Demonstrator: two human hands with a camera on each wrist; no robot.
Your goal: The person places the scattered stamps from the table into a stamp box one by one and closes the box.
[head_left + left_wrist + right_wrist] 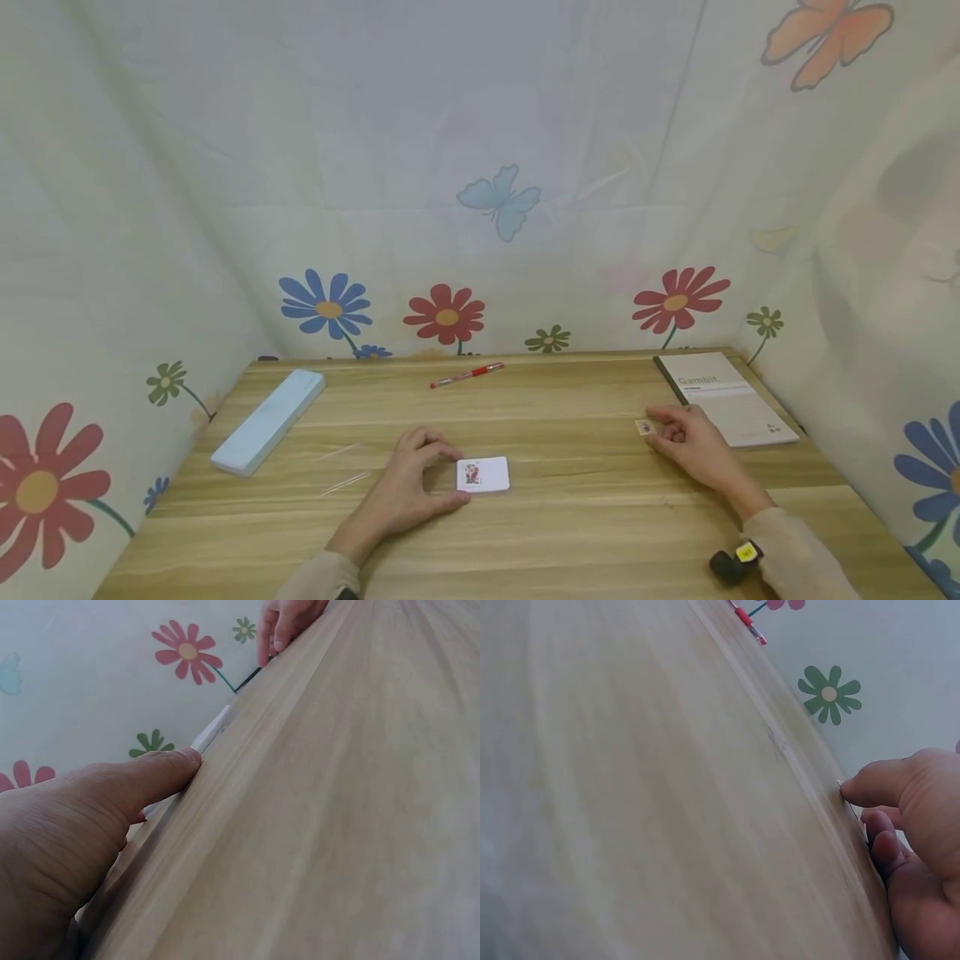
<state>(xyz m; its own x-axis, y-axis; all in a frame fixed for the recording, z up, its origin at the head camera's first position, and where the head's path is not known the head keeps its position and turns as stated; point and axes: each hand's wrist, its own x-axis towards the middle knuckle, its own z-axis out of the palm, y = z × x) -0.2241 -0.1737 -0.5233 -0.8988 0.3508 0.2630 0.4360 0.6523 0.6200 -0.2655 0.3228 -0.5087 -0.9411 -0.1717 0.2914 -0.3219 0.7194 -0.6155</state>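
Observation:
A small white card (492, 473) with rounded corners lies on the wooden table (570, 533); a stamp (472, 473) with a red and dark picture is on its left part. My left hand (411, 482) holds the card's left end between thumb and fingers; in the left wrist view the thumb (169, 776) lies at the card's edge. Farther right, my right hand (693, 442) pinches a second small stamp (645, 427) with a pale border and dark picture, its other fingers curled. The right wrist view shows that stamp only as a thin edge by the thumb.
A light blue case (268, 422) lies at the left, with thin clear strips (345, 483) near it. A red pen (467, 376) lies toward the back. Behind my right hand is a notebook (723, 398). A flower-printed curtain (555, 275) surrounds the table.

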